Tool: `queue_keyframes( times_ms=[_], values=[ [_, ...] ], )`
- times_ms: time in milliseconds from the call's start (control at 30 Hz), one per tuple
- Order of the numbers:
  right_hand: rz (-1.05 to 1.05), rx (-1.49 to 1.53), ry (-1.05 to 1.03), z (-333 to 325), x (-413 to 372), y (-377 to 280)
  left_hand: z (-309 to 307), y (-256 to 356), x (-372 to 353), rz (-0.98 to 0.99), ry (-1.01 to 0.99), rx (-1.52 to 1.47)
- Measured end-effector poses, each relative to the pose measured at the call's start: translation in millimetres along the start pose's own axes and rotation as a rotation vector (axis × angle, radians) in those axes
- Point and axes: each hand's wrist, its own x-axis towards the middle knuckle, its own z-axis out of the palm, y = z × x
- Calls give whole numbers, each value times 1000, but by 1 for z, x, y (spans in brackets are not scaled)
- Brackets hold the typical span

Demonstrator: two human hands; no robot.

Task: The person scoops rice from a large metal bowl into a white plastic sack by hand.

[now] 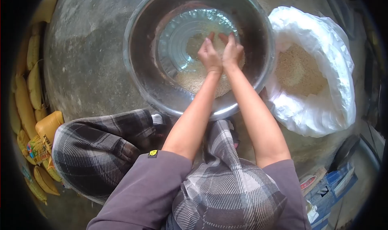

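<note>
A large metal basin (134, 72) on the floor holds loose pale grain (193, 81), gathered mostly at its near side and middle. Inside it, my left hand (210, 57) and my right hand (233, 52) are side by side, wrists almost touching. Both are cupped with the fingers curled, and grain shows around the fingertips. The palms are partly hidden, so how much grain lies in them cannot be made out. To the right of the basin stands an open white plastic sack (335, 74) with more grain (301, 72) inside.
Bare concrete floor (87, 64) surrounds the basin. Stacked yellow sacks (25, 104) and a yellow container (50, 125) line the left side. Blue and white packaging (329, 191) lies at the lower right, near a dark curved object (343, 153). Plaid cloth (97, 149) covers my knees.
</note>
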Motion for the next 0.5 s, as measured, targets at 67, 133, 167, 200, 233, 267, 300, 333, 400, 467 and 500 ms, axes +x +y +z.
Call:
queue_keyframes(
  times_ms=[67,133,167,200,233,267,300,333,400,467,500],
  values=[
    [125,282,-32,-3,-7,6,-6,0,-2,-100,-71,-172],
    [172,428,-16,-4,-18,5,-10,4,-2,-153,-77,-210],
    [249,492,-14,-5,-21,7,-14,2,0,-341,-102,-447],
    [325,556,-11,-4,-23,6,-17,0,2,-531,-129,-683],
    [299,629,-4,0,-23,12,-18,-3,2,-556,-163,-683],
    [295,629,0,1,-22,14,-18,4,-1,-558,-167,-686],
    [346,778,-64,2,-20,16,-19,11,-4,-575,-167,-691],
    [394,927,-131,2,-19,19,-19,18,-5,-590,-167,-698],
    [368,939,-159,-3,-25,3,-20,34,-5,-536,-195,-677],
    [341,957,-195,-7,-34,-22,-19,56,-3,-472,-221,-655],
    [239,896,-171,-10,-39,-36,-17,70,-3,-432,-199,-666]
  ],
)
